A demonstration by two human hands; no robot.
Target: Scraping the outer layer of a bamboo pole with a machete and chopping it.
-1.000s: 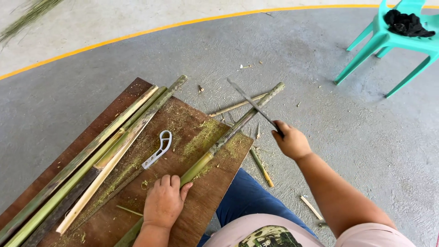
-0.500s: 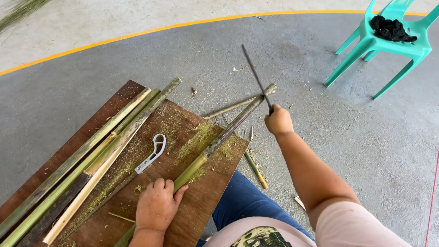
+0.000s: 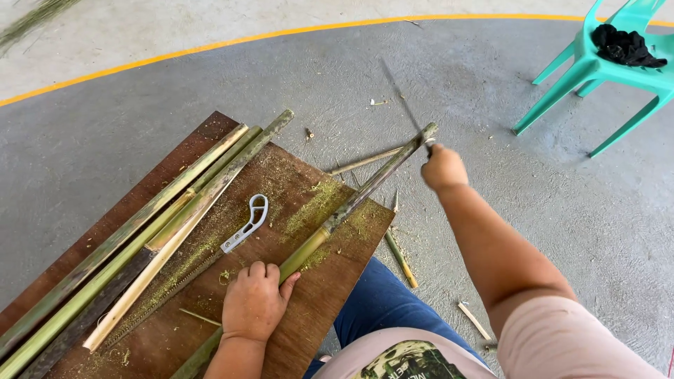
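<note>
- Left hand (image 3: pixel 254 300) closed down on green bamboo pole (image 3: pixel 330 224), pinning it to wooden board (image 3: pixel 330 295) so it cannot roll.
- Right hand (image 3: pixel 444 168) gripping long blade (image 3: pixel 404 98), raised above far end of pole.
- Other bamboo strips (image 3: pixel 168 217) laid aside, parallel, beside white saw handle (image 3: pixel 247 223).
- Shavings scattered on grey floor (image 3: pixel 140 126).

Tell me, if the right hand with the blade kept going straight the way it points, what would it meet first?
Probably nothing close: the right hand points its blade up and away over bare grey floor. Depth is hard to judge.
</note>
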